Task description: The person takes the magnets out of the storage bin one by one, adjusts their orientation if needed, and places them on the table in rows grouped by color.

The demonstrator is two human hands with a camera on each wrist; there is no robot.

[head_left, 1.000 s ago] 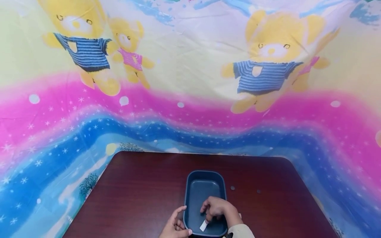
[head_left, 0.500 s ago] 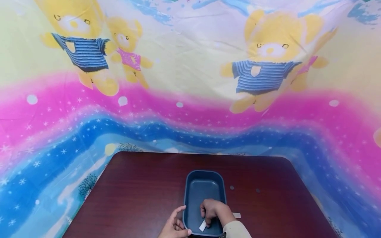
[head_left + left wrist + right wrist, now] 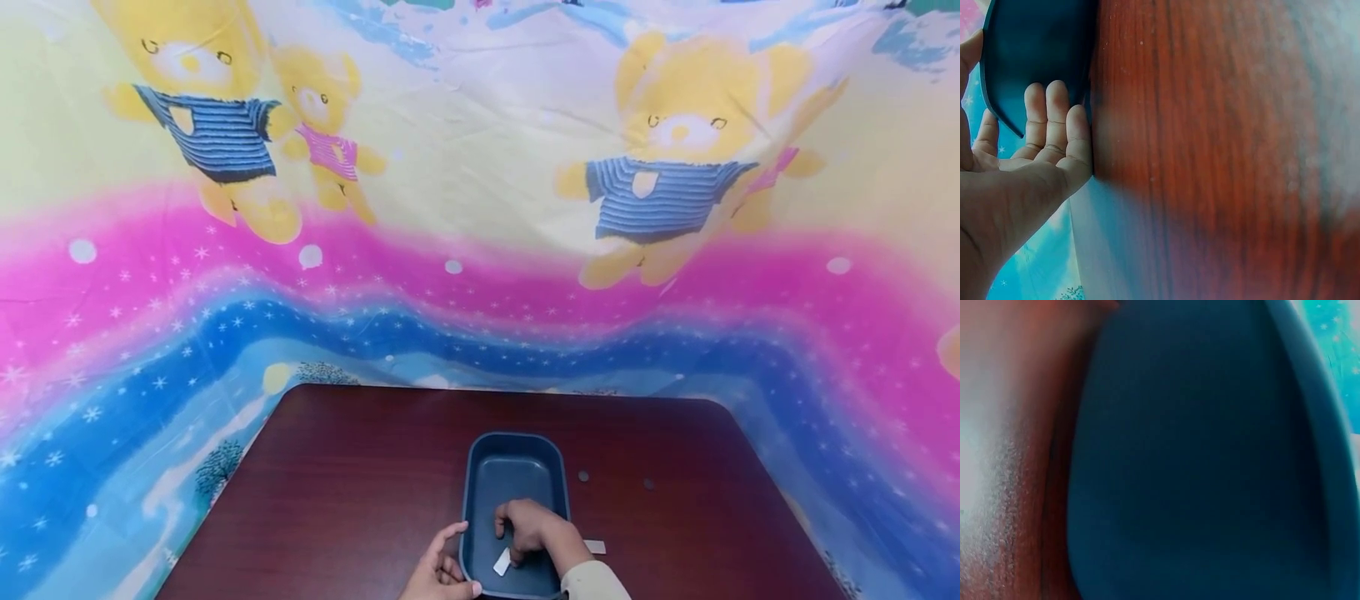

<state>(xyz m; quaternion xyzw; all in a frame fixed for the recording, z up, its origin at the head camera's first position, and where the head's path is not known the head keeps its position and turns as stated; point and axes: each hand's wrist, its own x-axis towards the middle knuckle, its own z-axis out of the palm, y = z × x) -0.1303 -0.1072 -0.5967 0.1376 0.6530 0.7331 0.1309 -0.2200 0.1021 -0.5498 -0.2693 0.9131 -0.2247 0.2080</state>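
Note:
A deep dark blue rectangular box (image 3: 517,445) with rounded corners stands on the table. At its near left corner my left hand (image 3: 438,568) holds it, one finger at the side rim and the thumb at the near rim. In the left wrist view, the other fingers (image 3: 1057,119) bend loosely beside the box's outer wall (image 3: 1016,50). My right hand (image 3: 528,525) reaches down inside the box and pinches a small white rectangular piece (image 3: 502,562), partly covered by its fingers. Only the box's wall (image 3: 1197,450) fills the right wrist view; that hand is hidden there.
A second white strip (image 3: 595,547) lies on the dark red-brown table (image 3: 360,467), right of the box near the right wrist. Two small round grey discs (image 3: 583,476) (image 3: 648,483) lie further back on the right. A patterned cloth (image 3: 465,167) with bears hangs behind the table.
My right hand has moved left inside the box, and the white piece has shifted slightly left and away with it. The second white strip shows more fully. My left hand stays at the corner.

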